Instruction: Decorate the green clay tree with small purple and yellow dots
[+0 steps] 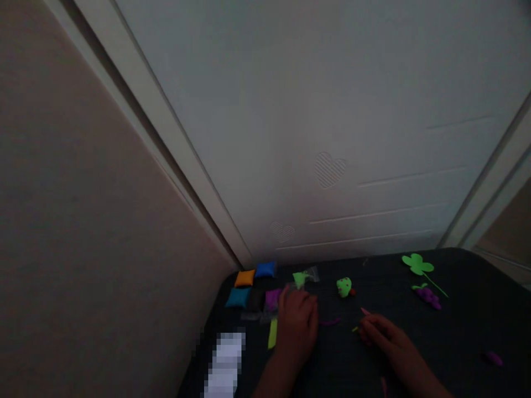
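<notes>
"What's filling the view?"

"A pale panel (pixel 290 110) is standing behind a dark tabletop (pixel 332 370), with raised hearts and lines decorating it."

"And the hands?"

"The left hand (pixel 297 320) is resting back-up, fingers curling down beside the purple packet (pixel 272 299); its underside is hiding, so I'm not managing to tell whether it's gripping anything. The right hand (pixel 381 337) is bringing thumb and fingers together in a pinch, a pink piece (pixel 365 312) showing at the tips, and a small yellow bit (pixel 355 329) is poking out just beside them."

"How are the pieces lying?"

"The pink piece is pointing up and left, away from the right wrist. Between the hands, a thin purple strip (pixel 331 321) is lying roughly crosswise, its left end sitting right by the left hand, so that hand is being the nearer one. A spotted green ball (pixel 343 287) is sitting beyond the strip."

"Any writing?"

"I'm reading none. The packets are showing plain colour, no brand, and pixelation is covering the white patch (pixel 224 365) at lower left."
</notes>
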A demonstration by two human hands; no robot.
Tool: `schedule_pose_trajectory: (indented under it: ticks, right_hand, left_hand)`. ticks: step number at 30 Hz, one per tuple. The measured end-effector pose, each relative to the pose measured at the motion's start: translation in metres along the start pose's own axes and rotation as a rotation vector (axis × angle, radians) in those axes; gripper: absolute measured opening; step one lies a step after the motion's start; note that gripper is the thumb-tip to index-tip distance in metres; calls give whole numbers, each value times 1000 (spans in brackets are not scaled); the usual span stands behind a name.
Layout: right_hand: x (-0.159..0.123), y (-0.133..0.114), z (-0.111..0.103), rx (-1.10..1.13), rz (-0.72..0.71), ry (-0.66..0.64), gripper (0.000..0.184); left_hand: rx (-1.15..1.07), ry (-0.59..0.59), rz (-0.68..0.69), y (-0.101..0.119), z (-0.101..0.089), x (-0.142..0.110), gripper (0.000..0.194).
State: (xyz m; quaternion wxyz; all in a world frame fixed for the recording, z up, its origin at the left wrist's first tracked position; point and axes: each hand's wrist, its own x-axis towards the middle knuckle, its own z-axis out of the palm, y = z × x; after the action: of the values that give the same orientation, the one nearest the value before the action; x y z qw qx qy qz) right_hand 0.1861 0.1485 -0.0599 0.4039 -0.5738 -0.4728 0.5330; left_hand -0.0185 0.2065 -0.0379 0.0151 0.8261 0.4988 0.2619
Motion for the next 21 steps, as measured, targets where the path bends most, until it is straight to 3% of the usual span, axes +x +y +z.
schedule_pose_trajectory:
  ticks: [5,10,14,21]
  right_hand:
    - [0,4,-3,-8,-3,-4,33]
    - [1,8,-4,19,-10,-15,33]
    - [2,6,-3,51,-19,-18,34]
    - [1,4,-1,51,-35,-21,33]
  left_hand:
    - [153,-1,-215,-72,-26,48,33]
    - [223,-168,-386,-134,-27,68,32]
    - [247,-288,-412,-149,-25,66,32]
    - [257,-377,-365,-141,-30,48,30]
